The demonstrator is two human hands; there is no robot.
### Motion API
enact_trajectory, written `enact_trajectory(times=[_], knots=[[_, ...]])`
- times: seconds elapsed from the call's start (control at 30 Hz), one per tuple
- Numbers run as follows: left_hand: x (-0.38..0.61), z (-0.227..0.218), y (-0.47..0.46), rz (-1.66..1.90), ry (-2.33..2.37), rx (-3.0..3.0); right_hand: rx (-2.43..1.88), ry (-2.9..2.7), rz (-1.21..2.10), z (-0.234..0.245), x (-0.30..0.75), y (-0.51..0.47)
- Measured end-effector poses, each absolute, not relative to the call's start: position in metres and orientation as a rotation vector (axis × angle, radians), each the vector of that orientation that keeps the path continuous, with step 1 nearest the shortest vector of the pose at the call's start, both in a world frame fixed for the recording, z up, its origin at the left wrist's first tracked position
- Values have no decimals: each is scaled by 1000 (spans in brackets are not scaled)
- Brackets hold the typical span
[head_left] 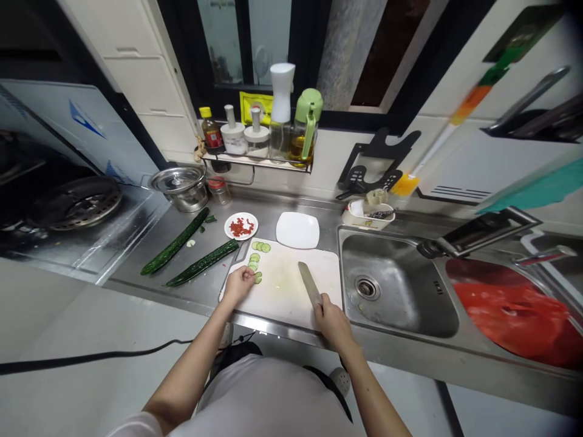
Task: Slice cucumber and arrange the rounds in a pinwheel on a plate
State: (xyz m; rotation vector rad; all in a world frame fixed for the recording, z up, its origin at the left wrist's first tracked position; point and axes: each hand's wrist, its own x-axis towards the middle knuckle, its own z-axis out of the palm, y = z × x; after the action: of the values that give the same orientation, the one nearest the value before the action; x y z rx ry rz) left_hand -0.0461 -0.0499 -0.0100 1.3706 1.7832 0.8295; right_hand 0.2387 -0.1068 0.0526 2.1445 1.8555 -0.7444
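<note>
My right hand point(334, 323) is wrapped round the handle of a kitchen knife point(308, 281). Its blade lies over the right half of a white cutting board point(286, 306), pointing away from me. At the board's left side, the fingers of my left hand point(239, 287) pinch at the edge of a cucumber slice point(258, 278). More overlapping cucumber slices point(261, 246) rest in short rows along the board's upper left. Two dark green cucumbers, one longer point(175, 243) and one nearer the board point(203, 263), lie on the steel counter to the left.
Behind the board stand a white plate point(297, 230) and a small dish point(241, 237) of chopped red pieces. A lidded steel pot point(182, 191) is at the back left. The sink point(401, 303) borders the board's right. A rack point(255, 161) holds bottles and jars above.
</note>
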Motion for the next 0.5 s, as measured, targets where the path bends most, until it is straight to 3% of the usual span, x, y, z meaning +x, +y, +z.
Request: enact_trajectory(times=[0.5], knots=[[-58, 5, -41, 408, 2088, 1617, 2071, 1871, -726, 55, 233, -105]])
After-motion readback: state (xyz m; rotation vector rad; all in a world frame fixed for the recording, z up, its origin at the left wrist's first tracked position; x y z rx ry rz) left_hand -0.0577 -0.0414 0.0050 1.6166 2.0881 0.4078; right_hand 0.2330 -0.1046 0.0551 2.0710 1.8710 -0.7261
